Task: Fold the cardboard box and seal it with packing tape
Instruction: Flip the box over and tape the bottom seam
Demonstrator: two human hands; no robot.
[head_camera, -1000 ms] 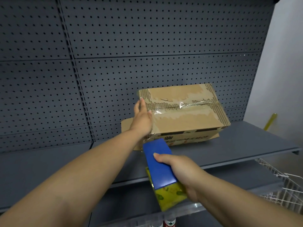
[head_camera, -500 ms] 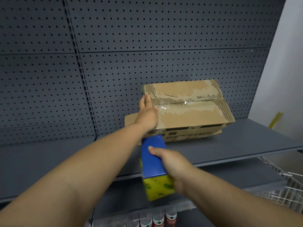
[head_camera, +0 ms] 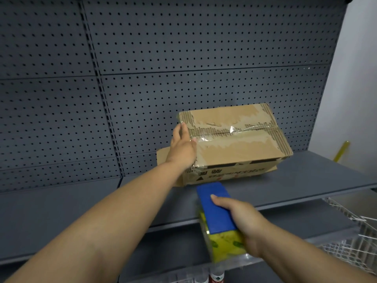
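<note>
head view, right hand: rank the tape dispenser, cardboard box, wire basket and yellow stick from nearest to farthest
From the right hand:
1. Tape dispenser, in its grip, fingers wrapped over the blue top.
2. Cardboard box, ahead on the shelf, with the left hand on its left end.
3. Wire basket, lower right; close to the box in rank, hard to call.
4. Yellow stick, far right by the wall.

Brown, torn-faced cardboard box; blue-and-yellow tape dispenser; dark grey shelf, dotted grey pegboard.
</note>
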